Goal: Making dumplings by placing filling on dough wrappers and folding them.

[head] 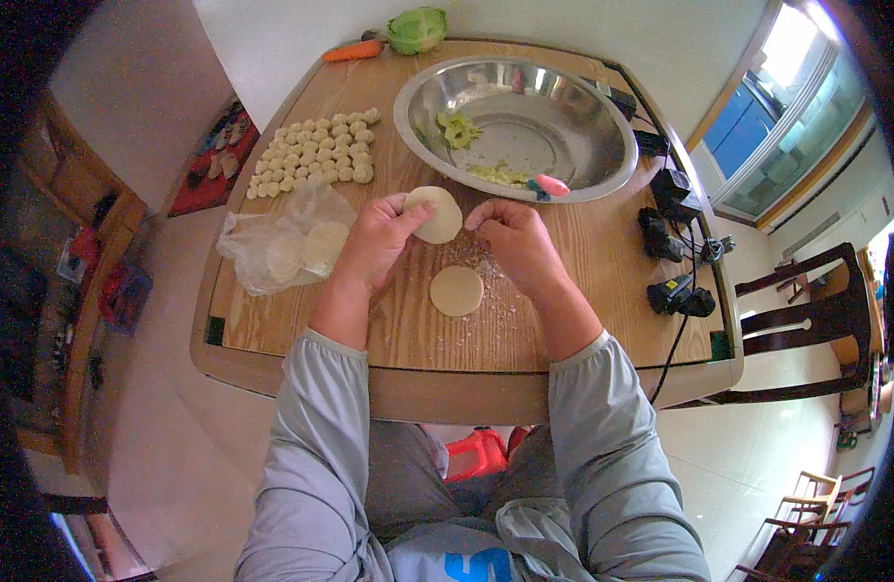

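My left hand (390,236) pinches a round dough wrapper (441,218) between thumb and fingers above the wooden table. Beside the wrapper's right edge is my right hand (506,231), fingers curled; whether it holds anything cannot be told. A second round wrapper (457,291) lies flat on the table below, with scattered flour around it. At the left, a clear plastic bag (247,251) holds more wrappers (326,240). A steel basin (405,124) has chopped greens (498,174) and a pink-ended utensil (552,185) at its near side. Rows of small filled dumplings (312,153) sit at the back left.
A carrot (352,51) and a green cabbage (416,30) lie at the table's far edge. Black power adapters and cables (674,195) line the right side. A dark wooden chair (810,324) stands to the right, and a red plastic object (479,455) is under the near edge.
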Available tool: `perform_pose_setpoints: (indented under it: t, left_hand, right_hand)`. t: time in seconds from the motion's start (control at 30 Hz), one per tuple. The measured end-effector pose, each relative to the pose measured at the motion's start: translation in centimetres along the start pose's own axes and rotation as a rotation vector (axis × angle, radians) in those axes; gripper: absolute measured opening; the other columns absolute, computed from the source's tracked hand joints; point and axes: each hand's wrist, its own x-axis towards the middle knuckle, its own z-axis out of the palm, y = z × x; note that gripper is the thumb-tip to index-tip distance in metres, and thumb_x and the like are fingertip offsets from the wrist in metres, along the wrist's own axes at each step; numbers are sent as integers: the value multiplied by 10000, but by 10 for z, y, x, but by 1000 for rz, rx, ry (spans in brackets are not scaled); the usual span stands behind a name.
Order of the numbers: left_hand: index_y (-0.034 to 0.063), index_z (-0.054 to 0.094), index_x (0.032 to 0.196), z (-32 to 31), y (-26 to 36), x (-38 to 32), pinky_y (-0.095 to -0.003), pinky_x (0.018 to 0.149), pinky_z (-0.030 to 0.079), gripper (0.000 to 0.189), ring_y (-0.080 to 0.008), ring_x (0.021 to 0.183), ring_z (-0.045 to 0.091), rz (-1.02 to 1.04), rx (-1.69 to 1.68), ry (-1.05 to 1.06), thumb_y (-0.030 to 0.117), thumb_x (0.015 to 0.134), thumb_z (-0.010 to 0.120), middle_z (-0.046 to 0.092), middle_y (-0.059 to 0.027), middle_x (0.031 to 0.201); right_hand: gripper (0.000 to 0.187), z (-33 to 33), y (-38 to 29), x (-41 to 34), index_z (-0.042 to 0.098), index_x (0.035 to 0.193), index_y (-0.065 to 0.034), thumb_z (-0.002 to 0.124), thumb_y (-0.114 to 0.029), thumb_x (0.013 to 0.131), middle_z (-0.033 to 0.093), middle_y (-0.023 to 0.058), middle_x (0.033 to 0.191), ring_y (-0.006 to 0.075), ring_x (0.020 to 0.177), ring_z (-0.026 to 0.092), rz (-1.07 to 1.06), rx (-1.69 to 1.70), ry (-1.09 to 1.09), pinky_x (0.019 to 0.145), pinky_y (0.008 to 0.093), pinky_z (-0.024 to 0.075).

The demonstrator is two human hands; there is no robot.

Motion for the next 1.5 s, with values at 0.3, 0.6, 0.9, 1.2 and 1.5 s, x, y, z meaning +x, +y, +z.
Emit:
perform_pose_setpoints:
  t: [0.3,0.6,0.9,1.2,1.5]
  left_hand:
    - [-31,580,935,3,1,-5,-222,635,460,222,-97,715,572,-38,64,-80,152,819,535,613,-53,847]
    - [-24,553,968,9,15,-10,-267,666,502,214,-171,747,600,-211,-263,-121,130,826,507,599,-103,905]
    - [-23,536,999,4,2,-4,-266,658,505,236,-181,751,605,-198,-166,-194,121,812,533,598,-107,912]
    - [27,537,1022,-2,2,-4,-288,636,508,225,-155,728,589,-272,-368,-58,140,841,466,591,-67,890]
    - [12,493,1076,-3,2,-2,-325,679,496,309,-184,854,568,-231,-440,-156,220,891,358,557,-110,992]
  right_hand:
    - [166,7,-20,-4,581,877,18,561,-128,799,555,-4,747,60,614,463,187,206,-6,533,194,377]
    - [132,7,-20,-4,585,836,20,579,-101,782,571,11,724,59,614,496,127,198,76,529,193,392]
    - [113,7,-13,-3,586,836,19,596,-68,764,581,21,766,66,646,504,47,234,31,577,199,412]
    - [195,26,-26,-16,561,772,-37,635,-2,596,525,94,851,280,676,549,-703,-603,18,570,330,474]
    - [237,21,-31,-15,572,823,-67,642,-32,599,512,85,860,280,675,548,-676,-642,71,570,348,461]
